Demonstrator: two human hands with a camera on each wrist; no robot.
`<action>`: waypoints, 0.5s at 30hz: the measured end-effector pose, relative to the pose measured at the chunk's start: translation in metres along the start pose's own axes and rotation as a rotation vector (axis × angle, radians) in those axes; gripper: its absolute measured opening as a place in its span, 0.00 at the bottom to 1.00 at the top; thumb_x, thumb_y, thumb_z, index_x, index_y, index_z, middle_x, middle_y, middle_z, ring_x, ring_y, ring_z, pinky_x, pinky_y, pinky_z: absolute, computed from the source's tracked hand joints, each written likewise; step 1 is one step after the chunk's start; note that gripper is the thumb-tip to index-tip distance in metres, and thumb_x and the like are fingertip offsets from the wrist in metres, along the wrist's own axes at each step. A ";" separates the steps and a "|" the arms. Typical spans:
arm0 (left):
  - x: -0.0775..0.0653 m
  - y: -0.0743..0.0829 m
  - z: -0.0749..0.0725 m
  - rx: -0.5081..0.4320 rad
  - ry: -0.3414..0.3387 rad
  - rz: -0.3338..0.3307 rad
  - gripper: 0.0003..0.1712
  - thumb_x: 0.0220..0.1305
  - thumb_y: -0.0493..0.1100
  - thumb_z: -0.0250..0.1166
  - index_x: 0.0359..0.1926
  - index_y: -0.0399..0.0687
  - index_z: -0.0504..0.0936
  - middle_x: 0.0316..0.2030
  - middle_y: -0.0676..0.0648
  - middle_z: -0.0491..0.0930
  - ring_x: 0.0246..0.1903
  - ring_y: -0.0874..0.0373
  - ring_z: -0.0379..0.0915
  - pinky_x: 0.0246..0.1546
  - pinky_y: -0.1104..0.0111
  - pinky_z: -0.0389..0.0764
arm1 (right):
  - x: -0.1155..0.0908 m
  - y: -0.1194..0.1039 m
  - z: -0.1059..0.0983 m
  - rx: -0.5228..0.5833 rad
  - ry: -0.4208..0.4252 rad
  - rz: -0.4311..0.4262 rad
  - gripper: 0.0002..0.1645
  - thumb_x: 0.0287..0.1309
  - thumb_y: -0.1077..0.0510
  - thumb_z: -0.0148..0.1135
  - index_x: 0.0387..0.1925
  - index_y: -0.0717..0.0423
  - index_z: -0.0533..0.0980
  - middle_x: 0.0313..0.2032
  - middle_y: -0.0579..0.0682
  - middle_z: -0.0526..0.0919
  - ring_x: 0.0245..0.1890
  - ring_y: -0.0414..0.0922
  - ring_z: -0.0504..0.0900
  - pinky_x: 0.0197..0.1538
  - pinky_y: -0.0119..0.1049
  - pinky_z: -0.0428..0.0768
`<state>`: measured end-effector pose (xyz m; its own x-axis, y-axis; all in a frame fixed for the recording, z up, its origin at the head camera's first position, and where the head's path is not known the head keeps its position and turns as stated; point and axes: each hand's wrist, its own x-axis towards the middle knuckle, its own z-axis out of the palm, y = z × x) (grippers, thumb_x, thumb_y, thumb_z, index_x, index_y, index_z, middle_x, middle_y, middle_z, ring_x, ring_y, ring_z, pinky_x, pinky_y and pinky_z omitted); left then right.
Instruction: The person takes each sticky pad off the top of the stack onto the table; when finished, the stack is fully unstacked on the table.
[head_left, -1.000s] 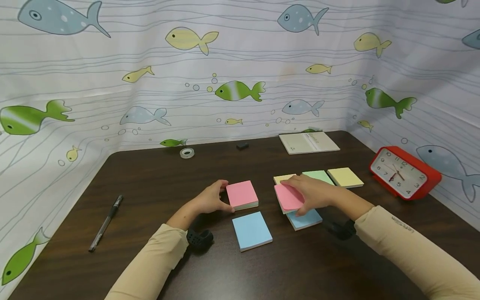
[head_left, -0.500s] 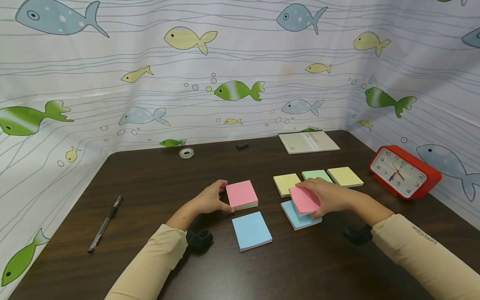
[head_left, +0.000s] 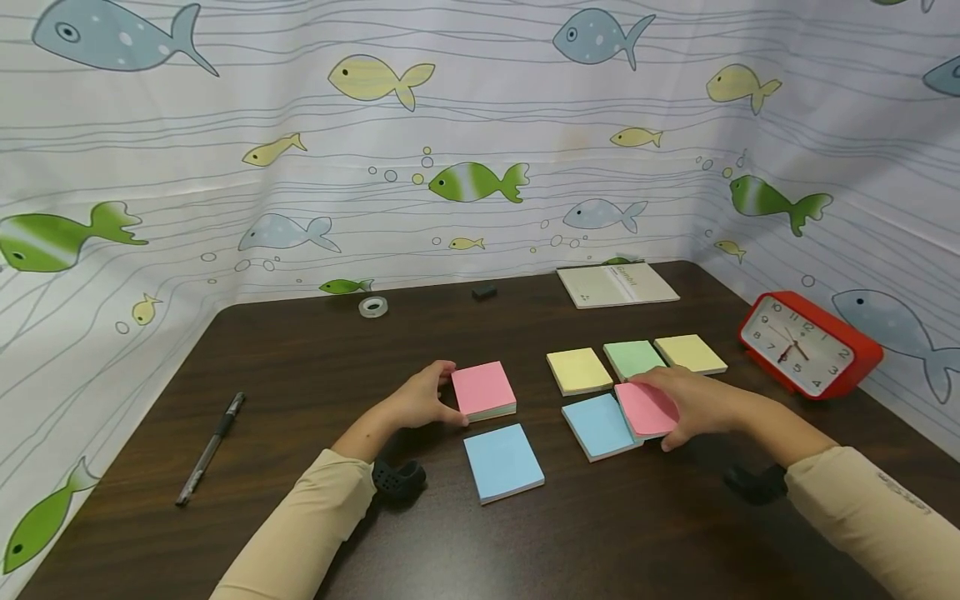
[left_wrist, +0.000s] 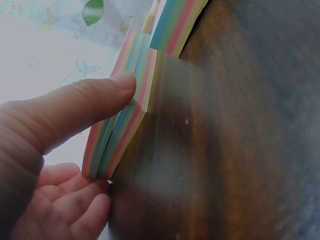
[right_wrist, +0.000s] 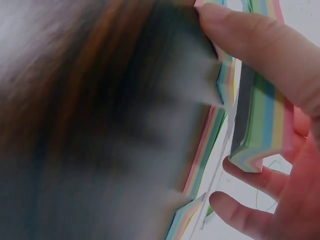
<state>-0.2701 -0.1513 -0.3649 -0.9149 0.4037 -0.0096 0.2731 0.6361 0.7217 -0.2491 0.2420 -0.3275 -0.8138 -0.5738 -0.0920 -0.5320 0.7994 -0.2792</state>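
Observation:
My left hand (head_left: 416,402) grips a pink-topped stack of sticky notes (head_left: 483,388) on the table, thumb on the near side and fingers behind. In the left wrist view the stack (left_wrist: 131,117) shows striped edges and looks like two pads, one on the other. My right hand (head_left: 701,408) pinches a pink-topped sticky note pad (head_left: 645,408), which overlaps the right corner of a blue-topped pad (head_left: 598,425). The right wrist view shows this held pad (right_wrist: 265,122) raised off the table, between thumb and fingers. Another blue-topped pad (head_left: 504,463) lies in front of the left stack.
Behind the right hand lie a yellow pad (head_left: 579,372), a green pad (head_left: 632,359) and another yellow pad (head_left: 690,354). A red clock (head_left: 806,346) stands at right. Farther back are a notebook (head_left: 618,285), a tape roll (head_left: 364,307) and a small black block (head_left: 484,292). A pen (head_left: 212,450) lies left.
My right hand has moved right with the pink-topped pad, uncovering the near yellow pad and most of the blue pad beneath. The left hand has stayed on its stack.

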 end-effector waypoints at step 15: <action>0.000 0.000 0.000 -0.012 0.001 0.001 0.50 0.37 0.44 0.73 0.59 0.34 0.56 0.57 0.39 0.60 0.55 0.48 0.59 0.51 0.56 0.63 | -0.013 0.022 -0.003 0.009 -0.049 0.067 0.53 0.22 0.48 0.76 0.55 0.58 0.63 0.46 0.53 0.68 0.42 0.50 0.64 0.35 0.41 0.69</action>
<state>-0.2698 -0.1516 -0.3649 -0.9150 0.4035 -0.0083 0.2703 0.6281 0.7296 -0.2510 0.2672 -0.3300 -0.8347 -0.5276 -0.1576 -0.4747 0.8345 -0.2797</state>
